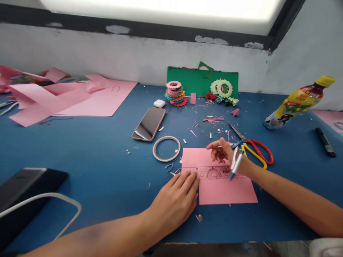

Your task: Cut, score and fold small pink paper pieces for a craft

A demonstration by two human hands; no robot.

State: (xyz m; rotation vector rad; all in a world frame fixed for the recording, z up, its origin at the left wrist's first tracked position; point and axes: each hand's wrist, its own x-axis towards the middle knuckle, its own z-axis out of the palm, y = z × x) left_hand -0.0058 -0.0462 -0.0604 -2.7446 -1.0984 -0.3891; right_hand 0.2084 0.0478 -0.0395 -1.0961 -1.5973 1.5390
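Note:
A pink sheet of paper (227,192) lies on the table in front of me with a clear plastic ruler (205,173) across it. My left hand (178,196) rests flat, its fingertips pressing the ruler's left end and the paper's left edge. Over the right half of the sheet is my right hand (225,151), fingers partly stretched out to the left. A white and blue pen (236,165) is lodged in that hand near the thumb, its blue end pointing down. Just beyond the right hand are scissors (257,150) with red and yellow handles, blades spread and partly hidden.
Left of the paper are a tape roll (166,137), a phone (149,124) and a white earbud case (159,103). Behind stand stacked paper rings (175,94) and a green board (193,78). A bottle (294,103) and black marker (325,142) are on the right, pink sheets (118,100) far left.

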